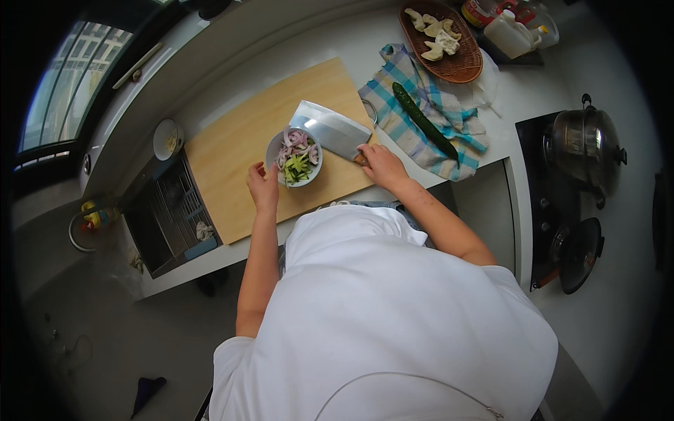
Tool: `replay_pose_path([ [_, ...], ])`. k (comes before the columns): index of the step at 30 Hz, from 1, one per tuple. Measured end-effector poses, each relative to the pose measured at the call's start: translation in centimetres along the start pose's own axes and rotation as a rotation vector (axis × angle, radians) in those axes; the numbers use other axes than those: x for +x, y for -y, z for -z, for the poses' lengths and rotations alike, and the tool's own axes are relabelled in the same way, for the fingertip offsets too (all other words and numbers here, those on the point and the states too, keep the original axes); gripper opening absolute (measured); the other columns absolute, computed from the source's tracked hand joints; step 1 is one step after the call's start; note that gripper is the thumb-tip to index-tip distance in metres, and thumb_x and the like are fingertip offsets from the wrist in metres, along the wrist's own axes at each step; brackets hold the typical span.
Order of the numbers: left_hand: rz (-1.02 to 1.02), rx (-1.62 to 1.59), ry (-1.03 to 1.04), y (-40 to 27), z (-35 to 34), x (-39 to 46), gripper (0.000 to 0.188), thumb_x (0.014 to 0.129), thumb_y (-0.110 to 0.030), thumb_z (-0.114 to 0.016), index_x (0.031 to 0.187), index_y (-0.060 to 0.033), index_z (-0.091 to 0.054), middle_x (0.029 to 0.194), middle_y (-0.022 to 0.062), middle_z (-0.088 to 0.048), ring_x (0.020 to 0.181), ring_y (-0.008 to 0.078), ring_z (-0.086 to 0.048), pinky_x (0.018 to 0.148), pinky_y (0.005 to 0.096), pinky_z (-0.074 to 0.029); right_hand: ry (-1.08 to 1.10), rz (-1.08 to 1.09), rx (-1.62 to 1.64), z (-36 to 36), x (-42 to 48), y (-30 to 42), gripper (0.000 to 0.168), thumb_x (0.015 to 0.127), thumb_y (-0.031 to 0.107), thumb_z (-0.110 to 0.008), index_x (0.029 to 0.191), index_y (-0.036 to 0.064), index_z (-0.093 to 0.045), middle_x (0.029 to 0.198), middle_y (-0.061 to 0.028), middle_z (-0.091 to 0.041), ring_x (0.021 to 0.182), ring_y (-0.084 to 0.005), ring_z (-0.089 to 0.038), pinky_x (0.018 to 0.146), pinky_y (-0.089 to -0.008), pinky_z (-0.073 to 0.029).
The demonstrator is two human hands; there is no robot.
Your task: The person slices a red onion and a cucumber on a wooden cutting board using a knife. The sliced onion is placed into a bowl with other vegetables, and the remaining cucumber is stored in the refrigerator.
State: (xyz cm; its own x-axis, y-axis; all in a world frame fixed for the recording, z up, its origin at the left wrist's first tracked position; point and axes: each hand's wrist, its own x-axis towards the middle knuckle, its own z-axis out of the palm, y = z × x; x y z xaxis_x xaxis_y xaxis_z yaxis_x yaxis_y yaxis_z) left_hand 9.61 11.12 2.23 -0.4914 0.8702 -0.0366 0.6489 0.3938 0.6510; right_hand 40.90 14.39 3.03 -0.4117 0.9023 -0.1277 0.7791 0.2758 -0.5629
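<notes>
A white bowl (pixel 272 152) stands on the wooden cutting board (pixel 231 152). It holds sliced red onion (pixel 298 143) and cut green cucumber (pixel 297 169). My left hand (pixel 263 187) is at the bowl's near left side, fingers curled apart from the thumb. The thumb overlaps the rim; whether it touches is unclear. My right hand (pixel 384 166) grips the wooden handle of a cleaver (pixel 329 129). The wide steel blade lies flat over the board, beyond and to the right of the bowl, which covers part of its edge.
To the right, a whole cucumber (pixel 421 118) rests on a checked cloth (pixel 389 126), below a wicker basket (pixel 468 68) of pale food pieces. A sink (pixel 152 231) and small bowl (pixel 164 138) are left. A lidded pot (pixel 584 152) and pan (pixel 579 255) are on the cooktop (pixel 539 173).
</notes>
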Motion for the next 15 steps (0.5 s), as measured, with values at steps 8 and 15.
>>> replay_pose_path([
  [8,-0.241,0.086,-0.072,-3.9,1.2,-0.5,0.032,0.085,-0.022,-0.064,0.105,0.0001,-0.055,0.087,0.0153,-0.056,0.083,0.0274,-0.056,0.075,0.0386,-0.046,-0.112,-0.039,0.039,1.5,0.3,-2.6,0.028,0.079,0.017,-0.062,0.105,0.008,-0.056,0.094,-0.013,-0.058,0.094,-0.0309,-0.057,0.078,-0.0418,-0.049],
  [15,0.601,-0.489,0.409,-1.4,1.3,-0.9,0.035,0.089,-0.015,-0.055,0.121,-0.0012,-0.048,0.102,0.0143,-0.059,0.078,0.0199,-0.062,0.067,0.033,-0.054,-0.378,-0.368,-0.307,6.5,1.0,-9.7,0.035,0.073,0.018,-0.073,0.103,0.008,-0.057,0.102,-0.0113,-0.056,0.103,-0.0304,-0.052,0.087,-0.0401,-0.044],
])
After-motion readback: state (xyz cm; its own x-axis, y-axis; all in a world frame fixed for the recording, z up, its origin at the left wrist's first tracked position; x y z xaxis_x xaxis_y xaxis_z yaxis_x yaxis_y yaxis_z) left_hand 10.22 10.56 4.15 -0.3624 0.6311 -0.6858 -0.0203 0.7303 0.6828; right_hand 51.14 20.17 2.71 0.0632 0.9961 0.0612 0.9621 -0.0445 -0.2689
